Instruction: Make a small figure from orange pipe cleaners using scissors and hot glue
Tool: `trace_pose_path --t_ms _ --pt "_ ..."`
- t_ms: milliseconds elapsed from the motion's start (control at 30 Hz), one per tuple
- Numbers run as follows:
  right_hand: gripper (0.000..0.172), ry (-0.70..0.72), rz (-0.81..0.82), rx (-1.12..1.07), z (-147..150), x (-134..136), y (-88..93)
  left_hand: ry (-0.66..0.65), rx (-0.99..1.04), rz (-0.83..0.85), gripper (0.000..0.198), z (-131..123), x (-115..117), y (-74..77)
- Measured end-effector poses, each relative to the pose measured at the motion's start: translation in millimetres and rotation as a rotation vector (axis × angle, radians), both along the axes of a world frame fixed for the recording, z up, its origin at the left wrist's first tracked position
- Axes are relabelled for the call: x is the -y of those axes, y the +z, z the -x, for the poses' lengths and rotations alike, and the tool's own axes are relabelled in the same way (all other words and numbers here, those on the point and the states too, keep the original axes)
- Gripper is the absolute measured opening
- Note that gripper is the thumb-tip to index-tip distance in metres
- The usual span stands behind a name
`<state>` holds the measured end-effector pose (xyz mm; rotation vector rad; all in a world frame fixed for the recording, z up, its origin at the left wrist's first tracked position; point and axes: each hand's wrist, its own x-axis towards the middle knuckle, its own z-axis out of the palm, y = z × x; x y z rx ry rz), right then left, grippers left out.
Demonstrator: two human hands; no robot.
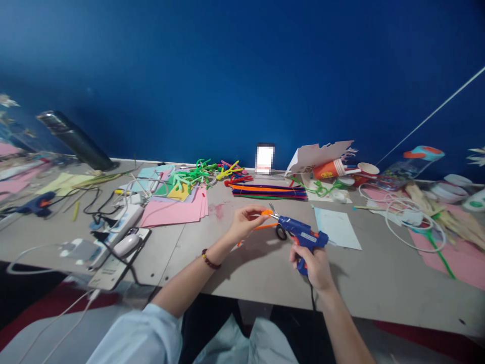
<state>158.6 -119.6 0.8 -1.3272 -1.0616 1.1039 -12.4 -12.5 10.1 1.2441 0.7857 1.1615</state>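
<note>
My right hand [312, 260] is wrapped round the handle of a blue hot glue gun [301, 230], whose nozzle points left. At that nozzle, my left hand [246, 221] pinches a small piece of orange pipe cleaner [267, 213] between its fingertips. The tip looks to be touching or very near the piece; I cannot tell which. Scissors [281, 232] lie on the table, partly hidden by the glue gun. Another orange pipe cleaner [265, 227] lies beneath my left hand. The gun's black cord hangs over the front edge.
Bundled pipe cleaners [269, 191] lie at the back. Pink paper [172, 210] and green pipe cleaners [193, 174] are left; a pale blue sheet [337, 227] is right. Further left are a power strip [121, 230], a mouse [126, 245] and a dark bottle [78, 141]. Paper cups [329, 169] lie back right.
</note>
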Motion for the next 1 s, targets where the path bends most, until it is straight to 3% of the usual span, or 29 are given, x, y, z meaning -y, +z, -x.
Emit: trace_pose_path --t_ms 1000 --pt "0.025 -0.013 -0.045 -0.045 -1.7 0.8 -2.0 -0.043 0.032 0.030 0.026 -0.3 -1.6 -4.2"
